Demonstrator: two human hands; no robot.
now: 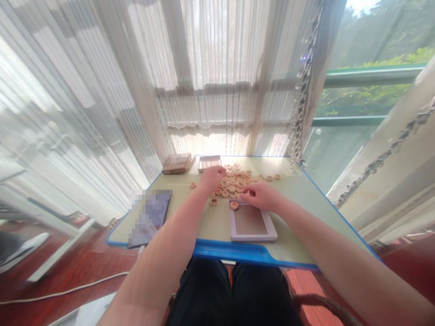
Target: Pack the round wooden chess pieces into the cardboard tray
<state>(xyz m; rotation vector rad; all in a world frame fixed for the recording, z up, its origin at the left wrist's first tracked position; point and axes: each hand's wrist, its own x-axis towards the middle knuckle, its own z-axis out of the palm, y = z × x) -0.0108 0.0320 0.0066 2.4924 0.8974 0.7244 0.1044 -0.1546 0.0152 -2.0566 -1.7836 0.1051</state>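
Many round wooden Chinese chess pieces (232, 189) lie in a loose pile at the middle of the table, some stacked on others. My left hand (212, 177) is over the pile's left side. Its fingers are curled together, and whatever they may hold is hidden. At the pile's near right edge, my right hand (262, 195) has its thumb and fingers apart, close beside several pieces. Below its fingertips, one piece with a red character (234, 205) rests at the corner of a shallow pale box tray (253, 237). A dark-marked piece (213, 202) lies nearer on the left.
A second shallow box part (210, 158) and a brown flat box (177, 163) stand at the table's back left. A tablet-like device (159, 213), partly blurred, lies at the left edge. The light table (306, 217) has a blue rim; sheer curtains (210, 54) hang behind.
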